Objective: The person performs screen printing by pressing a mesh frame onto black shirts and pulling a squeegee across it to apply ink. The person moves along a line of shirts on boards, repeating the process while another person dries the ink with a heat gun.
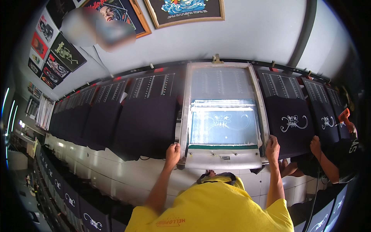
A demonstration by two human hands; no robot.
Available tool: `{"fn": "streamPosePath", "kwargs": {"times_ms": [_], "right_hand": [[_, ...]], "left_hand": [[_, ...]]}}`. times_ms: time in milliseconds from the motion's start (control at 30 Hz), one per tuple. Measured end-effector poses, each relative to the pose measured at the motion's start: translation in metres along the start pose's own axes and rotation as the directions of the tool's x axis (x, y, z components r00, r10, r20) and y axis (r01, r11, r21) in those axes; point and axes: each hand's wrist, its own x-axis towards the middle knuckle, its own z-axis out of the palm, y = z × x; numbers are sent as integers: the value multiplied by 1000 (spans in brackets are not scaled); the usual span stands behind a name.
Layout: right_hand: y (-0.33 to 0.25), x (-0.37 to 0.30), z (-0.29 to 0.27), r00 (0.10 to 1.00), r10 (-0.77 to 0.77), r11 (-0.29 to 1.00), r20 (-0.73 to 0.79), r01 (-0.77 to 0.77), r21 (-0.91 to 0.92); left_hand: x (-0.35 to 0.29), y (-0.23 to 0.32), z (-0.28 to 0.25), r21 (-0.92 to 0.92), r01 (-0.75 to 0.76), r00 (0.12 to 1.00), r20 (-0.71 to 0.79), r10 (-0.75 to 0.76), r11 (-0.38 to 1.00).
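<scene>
Yellow shirt [208, 207] nearest; screen [222, 121] beyond.
Left hand [173, 153] and right hand [273, 148] curled closed, each gripping one screen side.

Yellow T-shirt [216, 205], loose, creased. Short yellow sleeves to either side of T-shirt body, right sleeve [279, 214] softly folded. Small red-orange print [170, 222], lettering plus thin angular outline, on T-shirt's left half. Dark garment [232, 179] just past T-shirt's hem. Left hand [173, 154], right hand [273, 149] both bare, forearms likewise.
</scene>
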Motion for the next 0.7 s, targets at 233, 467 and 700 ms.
{"fn": "streamPosePath", "kwargs": {"times_ms": [233, 467, 700], "right_hand": [[13, 13, 17, 988, 148, 989, -33, -147, 23], [24, 23, 15, 976, 216, 974, 27, -217, 64], [41, 29, 16, 989, 145, 981, -27, -140, 138]], "left_hand": [[14, -7, -6, -247, 148, 984, 132, -118, 958], [8, 9, -7, -478, 284, 959, 152, -240, 831], [2, 2, 11, -464, 212, 970, -6, -242, 860]]}}
